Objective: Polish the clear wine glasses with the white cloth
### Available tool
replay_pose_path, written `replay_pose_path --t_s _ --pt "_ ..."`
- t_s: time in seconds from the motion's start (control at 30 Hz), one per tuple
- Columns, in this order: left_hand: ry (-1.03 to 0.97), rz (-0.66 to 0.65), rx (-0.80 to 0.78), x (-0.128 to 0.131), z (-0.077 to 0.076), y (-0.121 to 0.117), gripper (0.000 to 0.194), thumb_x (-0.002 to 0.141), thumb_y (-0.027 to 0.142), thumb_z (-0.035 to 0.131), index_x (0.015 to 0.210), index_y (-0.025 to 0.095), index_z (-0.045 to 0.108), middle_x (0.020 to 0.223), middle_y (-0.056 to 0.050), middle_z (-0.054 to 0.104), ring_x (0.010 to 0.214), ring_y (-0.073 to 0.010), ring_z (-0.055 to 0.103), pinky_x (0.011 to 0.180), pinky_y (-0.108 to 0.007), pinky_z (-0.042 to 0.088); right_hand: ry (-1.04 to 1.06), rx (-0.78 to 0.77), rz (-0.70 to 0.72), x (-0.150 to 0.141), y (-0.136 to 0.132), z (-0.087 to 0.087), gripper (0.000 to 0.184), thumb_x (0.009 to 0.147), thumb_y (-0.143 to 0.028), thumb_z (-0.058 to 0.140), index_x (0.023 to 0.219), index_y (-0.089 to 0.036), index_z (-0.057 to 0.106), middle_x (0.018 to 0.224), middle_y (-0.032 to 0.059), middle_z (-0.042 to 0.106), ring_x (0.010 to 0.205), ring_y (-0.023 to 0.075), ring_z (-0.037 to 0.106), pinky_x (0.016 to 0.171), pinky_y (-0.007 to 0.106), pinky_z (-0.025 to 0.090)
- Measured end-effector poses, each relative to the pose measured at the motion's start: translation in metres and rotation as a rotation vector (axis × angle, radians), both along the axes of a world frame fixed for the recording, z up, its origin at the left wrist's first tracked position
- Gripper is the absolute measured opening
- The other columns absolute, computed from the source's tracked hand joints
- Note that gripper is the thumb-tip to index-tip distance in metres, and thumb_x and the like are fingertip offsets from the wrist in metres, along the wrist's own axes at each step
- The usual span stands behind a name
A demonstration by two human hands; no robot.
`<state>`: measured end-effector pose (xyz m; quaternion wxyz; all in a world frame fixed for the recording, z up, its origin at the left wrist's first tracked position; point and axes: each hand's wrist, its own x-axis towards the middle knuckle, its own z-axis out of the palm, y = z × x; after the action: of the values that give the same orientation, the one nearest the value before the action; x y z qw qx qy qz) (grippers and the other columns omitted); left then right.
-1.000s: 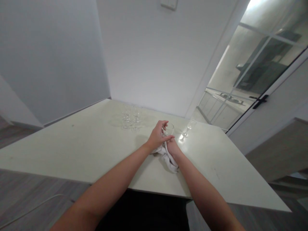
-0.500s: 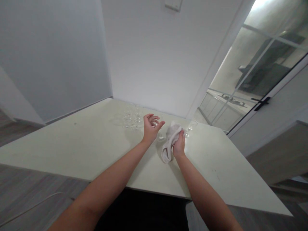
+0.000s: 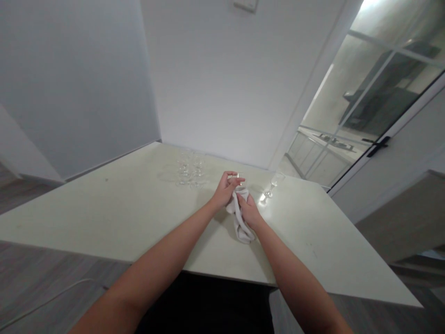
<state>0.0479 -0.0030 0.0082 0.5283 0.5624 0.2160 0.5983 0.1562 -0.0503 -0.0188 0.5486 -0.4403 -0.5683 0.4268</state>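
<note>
A clear stemmed glass is in my left hand, whose fingers curl round its bowl. My right hand grips a white cloth and presses it against the lower part of the glass, so the stem and foot are hidden. The loose end of the cloth hangs down toward the table. To the right of my hands another wine glass stands upright on its own.
Several clear glasses stand grouped on the pale table, left of my hands. A white wall rises behind the table. At the right is a glazed door with a black handle.
My left hand has closed round the glass and moved slightly right. My right hand has brought the cloth leftward onto the glass's lower part.
</note>
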Motion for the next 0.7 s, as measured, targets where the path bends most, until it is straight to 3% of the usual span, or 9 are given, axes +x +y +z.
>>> replay_pose_path --t_s 0.13,0.3,0.47,0.6,0.7 --pt "0.116 -0.056 0.021 -0.002 0.002 0.0 0.057 0.066 0.043 0.074 0.11 0.018 0.048 0.082 -0.001 0.061 0.069 -0.0107 0.057 0.064 -0.022 0.044 -0.045 0.108 0.001 0.002 0.001 0.002 0.039 0.085 -0.039 0.048 0.118 -0.018 0.052 0.111 0.0069 0.064 0.104 0.0189 0.059 0.091 0.032 0.047" --pt "0.105 -0.059 -0.046 0.0 0.004 -0.002 0.057 0.073 0.044 0.067 0.118 0.016 0.05 0.078 -0.001 0.061 0.066 -0.011 0.057 0.061 -0.021 0.044 0.06 0.084 0.001 0.001 0.002 0.003 0.037 0.081 -0.039 0.056 0.111 -0.019 0.059 0.105 0.0043 0.067 0.096 0.0181 0.061 0.087 0.03 0.047" --pt "-0.014 0.137 -0.132 -0.002 0.005 0.001 0.051 0.082 0.049 0.054 0.121 0.018 0.043 0.091 -0.006 0.063 0.074 -0.0124 0.061 0.068 -0.025 0.049 0.366 -0.021 -0.171 0.002 0.008 0.0 0.036 0.076 -0.046 0.06 0.098 -0.018 0.064 0.091 0.0028 0.07 0.087 0.018 0.064 0.081 0.03 0.049" --pt "0.113 0.307 0.045 -0.012 0.008 0.003 0.063 0.084 0.05 0.051 0.137 0.027 0.026 0.105 -0.006 0.056 0.061 -0.0073 0.057 0.061 -0.023 0.049 0.655 0.016 -0.329 0.009 0.018 0.0 0.044 0.079 -0.056 0.053 0.104 -0.02 0.06 0.101 0.0032 0.069 0.097 0.0188 0.063 0.083 0.033 0.051" --pt "0.557 0.327 0.356 -0.021 0.011 -0.003 0.068 0.081 0.043 0.057 0.141 0.031 0.028 0.111 -0.005 0.053 0.064 -0.0071 0.055 0.063 -0.022 0.047 0.649 0.053 -0.231 0.011 0.019 0.002 0.05 0.081 -0.061 0.044 0.106 -0.021 0.06 0.104 0.0043 0.068 0.103 0.0193 0.061 0.085 0.035 0.051"
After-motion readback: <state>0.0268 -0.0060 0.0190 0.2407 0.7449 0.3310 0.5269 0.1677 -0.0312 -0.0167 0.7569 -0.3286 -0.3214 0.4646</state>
